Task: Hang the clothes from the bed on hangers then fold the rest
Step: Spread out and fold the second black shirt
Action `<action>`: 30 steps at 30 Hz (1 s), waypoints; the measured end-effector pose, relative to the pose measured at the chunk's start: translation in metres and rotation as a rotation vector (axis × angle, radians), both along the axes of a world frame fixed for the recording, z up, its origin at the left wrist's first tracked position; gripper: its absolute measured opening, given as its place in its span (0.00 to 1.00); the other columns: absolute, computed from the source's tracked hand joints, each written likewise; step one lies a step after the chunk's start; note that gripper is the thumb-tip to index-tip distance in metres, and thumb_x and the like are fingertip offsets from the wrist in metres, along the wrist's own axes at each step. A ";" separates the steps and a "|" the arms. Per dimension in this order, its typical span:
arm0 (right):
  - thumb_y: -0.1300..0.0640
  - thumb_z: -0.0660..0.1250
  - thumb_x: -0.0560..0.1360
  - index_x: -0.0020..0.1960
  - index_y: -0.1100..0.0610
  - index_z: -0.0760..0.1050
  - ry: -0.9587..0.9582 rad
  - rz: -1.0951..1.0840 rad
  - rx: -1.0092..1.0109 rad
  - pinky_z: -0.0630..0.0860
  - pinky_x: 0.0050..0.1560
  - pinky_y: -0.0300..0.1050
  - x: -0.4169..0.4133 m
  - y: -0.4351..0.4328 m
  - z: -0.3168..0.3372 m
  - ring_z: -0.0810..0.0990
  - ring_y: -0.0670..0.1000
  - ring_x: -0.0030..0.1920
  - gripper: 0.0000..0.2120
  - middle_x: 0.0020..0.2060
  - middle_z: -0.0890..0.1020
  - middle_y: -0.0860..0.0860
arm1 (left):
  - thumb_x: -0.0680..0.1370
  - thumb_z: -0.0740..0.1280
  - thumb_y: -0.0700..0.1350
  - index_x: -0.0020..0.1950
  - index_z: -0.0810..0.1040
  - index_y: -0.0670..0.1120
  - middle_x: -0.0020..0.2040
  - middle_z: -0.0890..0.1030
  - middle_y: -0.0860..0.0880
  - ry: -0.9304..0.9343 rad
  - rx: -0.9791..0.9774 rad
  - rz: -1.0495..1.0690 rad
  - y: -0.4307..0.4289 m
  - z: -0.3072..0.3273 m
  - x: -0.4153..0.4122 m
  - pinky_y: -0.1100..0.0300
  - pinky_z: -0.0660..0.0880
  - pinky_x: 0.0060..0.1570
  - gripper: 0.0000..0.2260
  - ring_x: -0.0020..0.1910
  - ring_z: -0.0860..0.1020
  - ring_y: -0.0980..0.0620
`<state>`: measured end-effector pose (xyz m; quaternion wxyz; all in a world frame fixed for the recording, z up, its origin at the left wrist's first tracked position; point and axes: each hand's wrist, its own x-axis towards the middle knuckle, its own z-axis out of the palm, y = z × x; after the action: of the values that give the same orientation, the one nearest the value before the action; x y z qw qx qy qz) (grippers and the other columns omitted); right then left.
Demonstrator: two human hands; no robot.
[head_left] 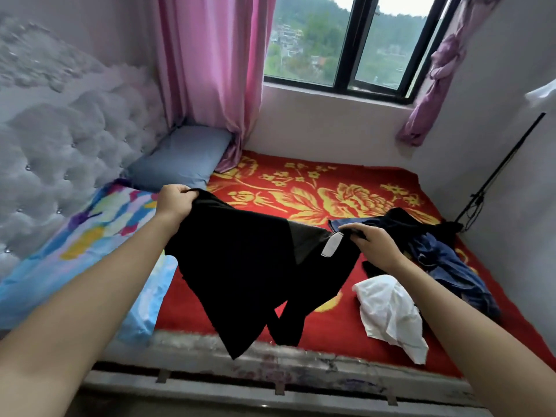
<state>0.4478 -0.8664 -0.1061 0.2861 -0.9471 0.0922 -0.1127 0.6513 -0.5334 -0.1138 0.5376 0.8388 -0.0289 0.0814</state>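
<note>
Both hands, left hand [174,200] and right hand [370,242], pinch the soft black cloth garment [240,266] in mid-frame, likely spreading it for a hanger.

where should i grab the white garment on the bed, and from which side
Pinch the white garment at its bunched far end, coming down from above: the folds stand up there, while its near corner lies flat on the red blanket. The right hand, nearest, now grips the black garment.

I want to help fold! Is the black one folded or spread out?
Spread out, not folded. The left hand and right hand hold the black garment by its top edge; it hangs loose over the bed.
</note>
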 end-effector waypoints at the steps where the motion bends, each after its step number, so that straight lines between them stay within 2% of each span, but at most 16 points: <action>1: 0.66 0.62 0.77 0.57 0.58 0.79 0.008 -0.018 -0.003 0.73 0.56 0.46 0.022 0.002 0.003 0.78 0.51 0.54 0.13 0.54 0.81 0.53 | 0.76 0.67 0.39 0.39 0.76 0.41 0.38 0.73 0.43 0.030 0.003 0.005 -0.001 -0.002 0.030 0.58 0.63 0.40 0.05 0.40 0.70 0.50; 4: 0.68 0.62 0.76 0.52 0.61 0.80 0.006 -0.040 0.077 0.71 0.50 0.41 0.062 0.010 0.017 0.78 0.51 0.49 0.10 0.48 0.81 0.54 | 0.75 0.64 0.37 0.45 0.79 0.37 0.42 0.76 0.36 0.133 0.105 0.053 -0.009 -0.008 0.086 0.55 0.68 0.45 0.05 0.44 0.75 0.42; 5: 0.68 0.62 0.76 0.49 0.63 0.80 0.013 -0.059 0.114 0.71 0.46 0.41 0.075 0.013 0.021 0.78 0.53 0.44 0.08 0.43 0.82 0.55 | 0.75 0.63 0.37 0.53 0.78 0.36 0.50 0.77 0.33 0.170 0.189 0.052 -0.018 -0.011 0.099 0.53 0.70 0.51 0.09 0.51 0.75 0.38; 7: 0.67 0.63 0.76 0.44 0.70 0.78 0.020 -0.074 0.177 0.67 0.37 0.41 0.099 0.021 0.025 0.75 0.55 0.33 0.07 0.35 0.80 0.63 | 0.75 0.64 0.40 0.69 0.68 0.38 0.65 0.70 0.32 0.214 0.367 -0.046 -0.043 -0.016 0.105 0.51 0.65 0.63 0.22 0.64 0.68 0.35; 8: 0.66 0.64 0.76 0.42 0.72 0.77 0.023 -0.068 0.208 0.66 0.34 0.39 0.110 0.025 0.027 0.73 0.51 0.29 0.09 0.31 0.78 0.63 | 0.75 0.66 0.43 0.73 0.63 0.40 0.68 0.66 0.33 0.204 0.386 -0.143 -0.057 -0.019 0.100 0.51 0.62 0.67 0.27 0.68 0.65 0.36; 11: 0.65 0.64 0.77 0.37 0.64 0.75 0.019 -0.030 0.257 0.64 0.29 0.35 0.145 0.033 0.030 0.69 0.40 0.25 0.10 0.27 0.73 0.52 | 0.72 0.66 0.62 0.76 0.58 0.45 0.74 0.62 0.44 0.228 0.122 -0.594 -0.099 -0.028 0.070 0.49 0.59 0.71 0.38 0.73 0.60 0.46; 13: 0.64 0.64 0.77 0.41 0.67 0.77 0.000 -0.011 0.268 0.67 0.34 0.39 0.165 0.037 0.031 0.73 0.46 0.32 0.08 0.32 0.77 0.57 | 0.61 0.64 0.75 0.76 0.58 0.50 0.70 0.64 0.54 0.321 -0.109 -0.850 -0.120 -0.032 0.045 0.55 0.65 0.68 0.51 0.70 0.63 0.54; 14: 0.64 0.64 0.77 0.42 0.68 0.77 -0.007 0.001 0.270 0.68 0.35 0.40 0.175 0.035 0.031 0.74 0.49 0.35 0.08 0.34 0.78 0.58 | 0.58 0.64 0.76 0.75 0.59 0.51 0.67 0.66 0.57 0.344 -0.141 -0.918 -0.131 -0.036 0.038 0.61 0.68 0.63 0.51 0.67 0.67 0.57; 15: 0.64 0.65 0.77 0.43 0.68 0.77 -0.004 0.011 0.269 0.68 0.35 0.39 0.186 0.032 0.030 0.74 0.51 0.36 0.08 0.35 0.78 0.57 | 0.60 0.66 0.74 0.74 0.61 0.53 0.65 0.69 0.59 0.363 -0.142 -0.943 -0.143 -0.041 0.035 0.65 0.71 0.59 0.47 0.64 0.70 0.59; 17: 0.63 0.65 0.76 0.44 0.69 0.78 0.006 0.032 0.259 0.69 0.36 0.41 0.204 0.023 0.029 0.74 0.52 0.37 0.09 0.36 0.78 0.59 | 0.69 0.70 0.62 0.67 0.68 0.53 0.59 0.76 0.57 0.350 -0.109 -0.898 -0.161 -0.053 0.037 0.65 0.75 0.53 0.30 0.59 0.76 0.57; 19: 0.64 0.65 0.76 0.44 0.69 0.79 -0.021 0.045 0.283 0.72 0.40 0.43 0.216 0.012 0.030 0.76 0.53 0.39 0.08 0.39 0.80 0.61 | 0.76 0.68 0.51 0.57 0.76 0.49 0.48 0.79 0.53 0.261 -0.044 -0.771 -0.171 -0.065 0.048 0.66 0.73 0.42 0.11 0.49 0.79 0.51; 20: 0.64 0.66 0.75 0.44 0.68 0.79 -0.037 0.051 0.303 0.72 0.41 0.43 0.221 0.004 0.031 0.77 0.53 0.39 0.07 0.38 0.80 0.60 | 0.77 0.67 0.48 0.52 0.78 0.45 0.41 0.78 0.50 0.244 -0.054 -0.719 -0.173 -0.069 0.056 0.62 0.69 0.35 0.08 0.41 0.77 0.48; 21: 0.65 0.66 0.75 0.44 0.67 0.79 -0.040 0.051 0.329 0.72 0.41 0.43 0.225 -0.005 0.031 0.77 0.52 0.39 0.05 0.37 0.80 0.56 | 0.78 0.67 0.46 0.47 0.79 0.40 0.35 0.75 0.48 0.260 -0.098 -0.682 -0.173 -0.072 0.064 0.58 0.63 0.32 0.09 0.34 0.73 0.48; 23: 0.66 0.66 0.75 0.45 0.66 0.80 -0.026 0.059 0.373 0.73 0.40 0.40 0.231 -0.024 0.031 0.77 0.50 0.37 0.05 0.34 0.78 0.51 | 0.76 0.68 0.41 0.42 0.80 0.35 0.30 0.72 0.49 0.296 -0.146 -0.632 -0.165 -0.071 0.080 0.59 0.60 0.31 0.09 0.29 0.68 0.52; 27: 0.62 0.69 0.74 0.37 0.57 0.80 0.084 0.041 0.491 0.71 0.28 0.34 0.235 -0.061 0.018 0.75 0.45 0.27 0.07 0.28 0.78 0.49 | 0.75 0.70 0.38 0.36 0.84 0.49 0.27 0.76 0.53 0.295 -0.137 -0.609 -0.149 -0.047 0.108 0.67 0.65 0.24 0.09 0.25 0.71 0.58; 30: 0.56 0.72 0.72 0.35 0.58 0.77 0.211 0.048 0.478 0.69 0.26 0.34 0.239 -0.073 0.008 0.75 0.46 0.27 0.09 0.28 0.77 0.49 | 0.75 0.68 0.35 0.41 0.83 0.46 0.29 0.79 0.58 0.192 -0.126 -0.624 -0.146 -0.016 0.126 0.73 0.68 0.29 0.08 0.28 0.74 0.65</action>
<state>0.6865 -0.9399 -0.0976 0.4933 -0.8609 0.1230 0.0185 0.7777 -0.6790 -0.1294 0.5877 0.7584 -0.2288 -0.1650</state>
